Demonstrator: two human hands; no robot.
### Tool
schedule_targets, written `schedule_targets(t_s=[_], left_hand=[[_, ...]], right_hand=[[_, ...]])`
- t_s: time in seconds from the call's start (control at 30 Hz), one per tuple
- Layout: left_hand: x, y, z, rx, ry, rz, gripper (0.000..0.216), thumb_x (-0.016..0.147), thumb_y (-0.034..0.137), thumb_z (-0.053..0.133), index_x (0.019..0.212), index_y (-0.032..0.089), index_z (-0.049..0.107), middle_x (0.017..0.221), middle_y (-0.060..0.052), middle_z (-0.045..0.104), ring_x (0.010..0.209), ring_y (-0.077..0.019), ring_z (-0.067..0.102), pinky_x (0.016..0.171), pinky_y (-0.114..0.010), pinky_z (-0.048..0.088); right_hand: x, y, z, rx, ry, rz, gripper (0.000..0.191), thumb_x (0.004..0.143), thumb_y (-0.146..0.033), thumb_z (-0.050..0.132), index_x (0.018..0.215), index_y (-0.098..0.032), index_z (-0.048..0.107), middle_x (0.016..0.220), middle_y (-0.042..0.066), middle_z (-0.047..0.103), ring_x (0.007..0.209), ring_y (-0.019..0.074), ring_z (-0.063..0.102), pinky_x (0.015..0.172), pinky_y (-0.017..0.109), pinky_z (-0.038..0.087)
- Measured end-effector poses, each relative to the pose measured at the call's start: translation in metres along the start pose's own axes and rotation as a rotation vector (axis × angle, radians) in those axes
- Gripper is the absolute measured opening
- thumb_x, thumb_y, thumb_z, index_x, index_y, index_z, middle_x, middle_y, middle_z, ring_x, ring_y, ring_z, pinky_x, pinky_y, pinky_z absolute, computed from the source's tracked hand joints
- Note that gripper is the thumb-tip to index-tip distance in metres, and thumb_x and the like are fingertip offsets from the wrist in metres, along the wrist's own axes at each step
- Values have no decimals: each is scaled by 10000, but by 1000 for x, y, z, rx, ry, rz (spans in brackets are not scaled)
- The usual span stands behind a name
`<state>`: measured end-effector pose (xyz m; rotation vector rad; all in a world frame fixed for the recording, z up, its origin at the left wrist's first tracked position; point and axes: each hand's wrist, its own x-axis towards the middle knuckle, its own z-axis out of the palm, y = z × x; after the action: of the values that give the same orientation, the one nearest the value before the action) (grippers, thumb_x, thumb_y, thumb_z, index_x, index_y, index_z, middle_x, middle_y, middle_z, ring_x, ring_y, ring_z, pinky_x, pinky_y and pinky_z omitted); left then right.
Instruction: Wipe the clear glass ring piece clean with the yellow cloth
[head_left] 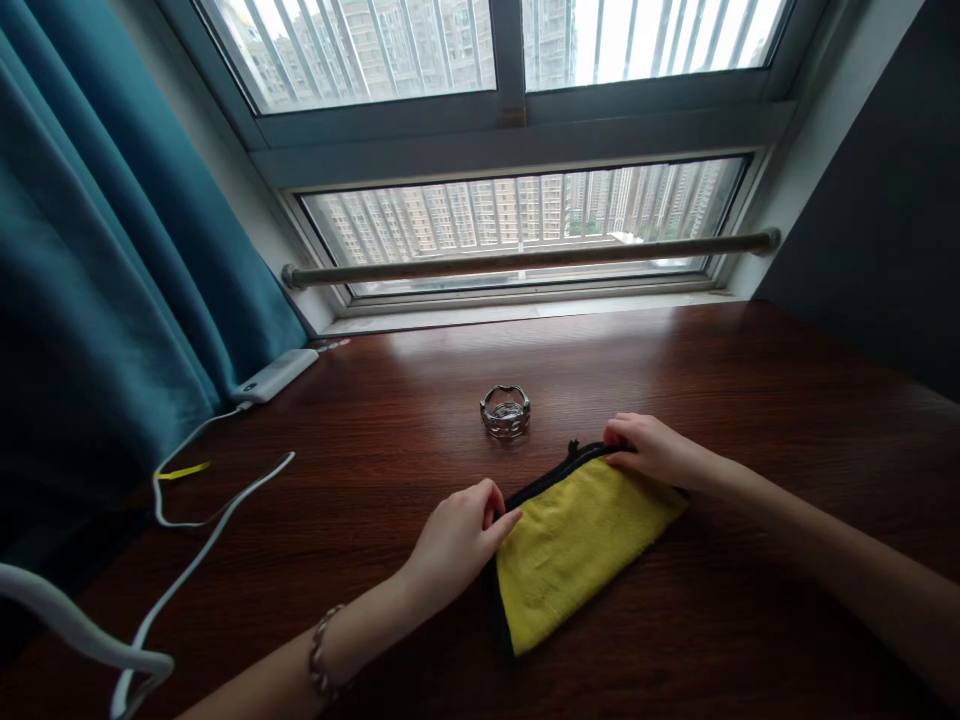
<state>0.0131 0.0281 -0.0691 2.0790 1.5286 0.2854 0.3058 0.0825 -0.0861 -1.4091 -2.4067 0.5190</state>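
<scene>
A yellow cloth with a black edge lies folded on the dark wooden table in front of me. My left hand pinches the cloth's near-left corner with its fingertips. My right hand presses on the far-right corner along the black edge. Both hands hold the folded cloth flat against the table. A bracelet sits on my left wrist.
A small glass ashtray stands just beyond the cloth. A white power bank with white cables lies at the left by a teal curtain. A window with a metal rail runs along the table's far edge.
</scene>
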Motion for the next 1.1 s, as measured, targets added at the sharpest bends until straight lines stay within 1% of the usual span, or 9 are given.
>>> schedule_targets(t_s=[0.13, 0.3, 0.53, 0.63, 0.73, 0.83, 0.9, 0.97, 1.1], left_hand=[[-3, 2, 11, 68, 99, -12, 166, 823, 347, 458, 854, 185, 439, 828, -25, 550, 729, -180, 527, 650, -293, 361], [-11, 1, 18, 17, 101, 9, 100, 870, 273, 362, 928, 204, 405, 854, -21, 553, 798, -185, 544, 700, -304, 377], [-7, -4, 23, 76, 144, -13, 173, 875, 210, 324, 1045, 201, 357, 902, -34, 560, 814, -202, 575, 716, -346, 438], [-5, -10, 31, 254, 231, 97, 222, 874, 188, 330, 1094, 184, 362, 962, -63, 526, 819, -204, 569, 675, -339, 481], [-6, -11, 31, 450, 415, 291, 284, 849, 163, 403, 1133, 155, 394, 977, -93, 480, 827, -200, 544, 663, -325, 507], [-10, -2, 21, 524, 570, 528, 369, 797, 93, 478, 1158, 141, 423, 1155, -133, 430, 1052, -242, 473, 868, -382, 468], [-17, 9, 15, 510, 514, 643, 400, 799, 89, 474, 1192, 122, 412, 1288, -137, 367, 1235, -268, 321, 1010, -416, 364], [-24, 20, 13, 521, 344, 665, 510, 829, 221, 475, 1291, 79, 312, 1387, -150, 271, 1311, -284, 184, 1062, -439, 293], [-33, 24, 28, 524, 22, 549, 844, 798, 558, 432, 1371, 28, 108, 1442, -193, 98, 1331, -314, 84, 1061, -449, 283]], right_hand=[[2, -3, 0, -23, 16, -3, 71, 793, -183, 565, 771, -154, 503, 801, 3, 514, 724, 131, 455, 642, 238, 331], [2, -10, -1, -83, 15, 34, 81, 843, -214, 513, 801, -163, 465, 793, -10, 527, 715, 132, 478, 623, 243, 321], [3, -15, 6, -239, 33, 79, 82, 865, -224, 505, 825, -165, 465, 791, -13, 532, 732, 143, 511, 624, 259, 324], [3, -16, 9, -348, 73, 80, 94, 867, -248, 514, 838, -166, 478, 819, -3, 520, 718, 149, 510, 596, 271, 331], [1, -21, 12, -499, 120, 67, 107, 861, -262, 523, 846, -159, 500, 858, 26, 511, 728, 176, 496, 570, 290, 346], [-5, -38, 17, -615, 190, 8, 147, 866, -198, 496, 971, -110, 549, 999, 92, 517, 921, 235, 472, 760, 341, 397], [-11, -55, 25, -605, 255, -68, 302, 888, -204, 454, 1140, -49, 515, 1197, 144, 443, 1121, 267, 369, 947, 385, 326], [-18, -71, 36, -520, 267, -151, 458, 903, -309, 436, 1254, -15, 435, 1331, 154, 319, 1245, 258, 228, 1047, 377, 233], [-30, -87, 58, -395, 88, -190, 736, 877, -579, 335, 1363, -30, 276, 1420, 135, 102, 1312, 243, 34, 1083, 390, 179]])
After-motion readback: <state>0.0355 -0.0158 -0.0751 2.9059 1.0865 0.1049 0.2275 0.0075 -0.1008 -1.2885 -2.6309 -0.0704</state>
